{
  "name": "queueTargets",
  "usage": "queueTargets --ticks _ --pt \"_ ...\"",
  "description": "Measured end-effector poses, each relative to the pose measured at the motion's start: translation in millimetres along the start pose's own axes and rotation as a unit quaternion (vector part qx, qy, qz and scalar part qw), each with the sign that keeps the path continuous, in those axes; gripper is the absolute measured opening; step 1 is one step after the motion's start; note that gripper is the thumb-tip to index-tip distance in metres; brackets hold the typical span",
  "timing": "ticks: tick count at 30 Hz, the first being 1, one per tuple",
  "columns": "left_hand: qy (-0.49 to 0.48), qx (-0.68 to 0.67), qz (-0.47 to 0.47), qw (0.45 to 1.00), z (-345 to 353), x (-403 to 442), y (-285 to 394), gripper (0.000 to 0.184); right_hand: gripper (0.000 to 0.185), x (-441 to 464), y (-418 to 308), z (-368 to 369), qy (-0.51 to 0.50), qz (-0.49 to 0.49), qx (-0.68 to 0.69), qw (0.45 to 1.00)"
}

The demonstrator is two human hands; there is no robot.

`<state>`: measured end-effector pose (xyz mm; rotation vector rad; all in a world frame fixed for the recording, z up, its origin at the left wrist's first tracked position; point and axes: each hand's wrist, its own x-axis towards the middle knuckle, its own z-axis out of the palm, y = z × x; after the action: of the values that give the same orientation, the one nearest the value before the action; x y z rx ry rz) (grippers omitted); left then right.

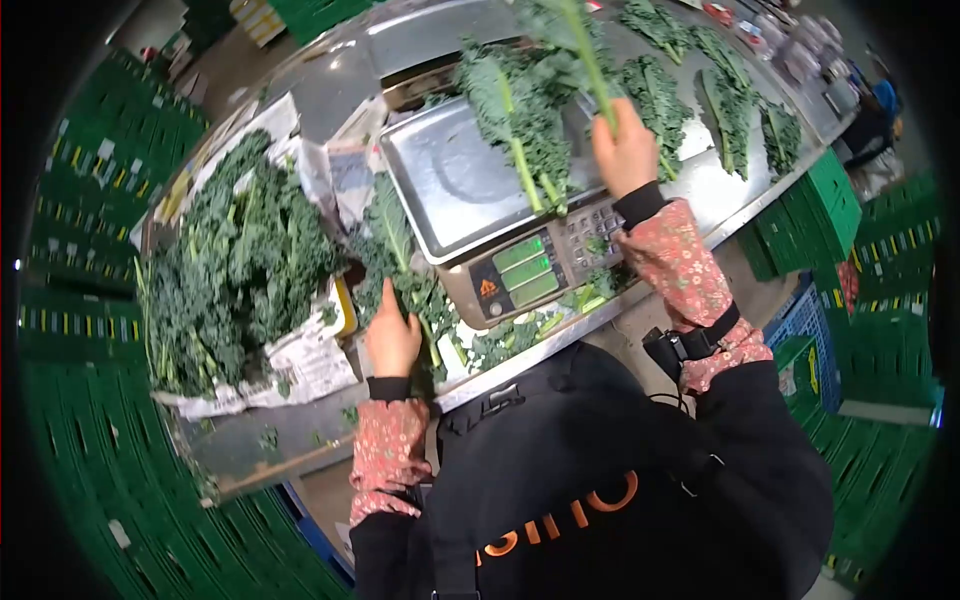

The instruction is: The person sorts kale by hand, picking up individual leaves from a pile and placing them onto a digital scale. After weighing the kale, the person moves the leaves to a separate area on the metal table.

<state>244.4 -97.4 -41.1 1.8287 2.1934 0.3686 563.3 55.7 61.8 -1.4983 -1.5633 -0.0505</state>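
Observation:
My right hand (627, 150) is closed around the pale stem of a kale leaf (578, 40), lifted over the right side of the weighing scale. Under it, a bunch of kale (515, 120) lies on the scale's metal pan (440, 165), stems toward me. The scale's display (527, 268) glows green. My left hand (392, 340) is beside a loose kale leaf (388, 225) left of the scale. Its index finger points forward, the thumb apart, and nothing shows in its grasp. Whether it touches the leaf I cannot tell.
A large kale heap (240, 270) lies on newspaper (300, 365) at the left. Separate kale bunches (730, 110) rest at the table's far right. Trimmings (510, 340) litter the front edge. Green crates (80, 400) are stacked on both sides.

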Motion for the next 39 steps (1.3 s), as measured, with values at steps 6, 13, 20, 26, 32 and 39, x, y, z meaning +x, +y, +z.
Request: queueTargets --ticks 6,13,20,26,32,39 --pt "0.017 -0.047 -0.015 0.999 -6 1 -10 0.059 0.021 -2 -16 -7 -0.033 0.011 0.081 0.996" --pt "0.106 -0.015 0.085 0.991 -7 -12 17 0.070 0.043 -37 -22 9 -0.394 0.001 -0.083 0.915" --pt "0.011 0.051 0.041 0.998 6 2 14 0.079 0.052 -36 -25 -6 -0.309 -0.027 -0.075 0.948" --pt "0.041 -0.057 0.008 0.997 -4 10 -9 0.063 0.052 -36 -10 -18 -0.332 0.060 -0.038 0.940" --pt "0.116 -0.069 0.057 0.989 -8 4 5 0.041 0.045 -43 10 -16 -0.314 0.063 -0.010 0.947" --pt "0.173 -0.183 0.186 0.950 -56 44 88 0.037 0.047 -38 5 -6 -0.270 0.066 -0.022 0.960"
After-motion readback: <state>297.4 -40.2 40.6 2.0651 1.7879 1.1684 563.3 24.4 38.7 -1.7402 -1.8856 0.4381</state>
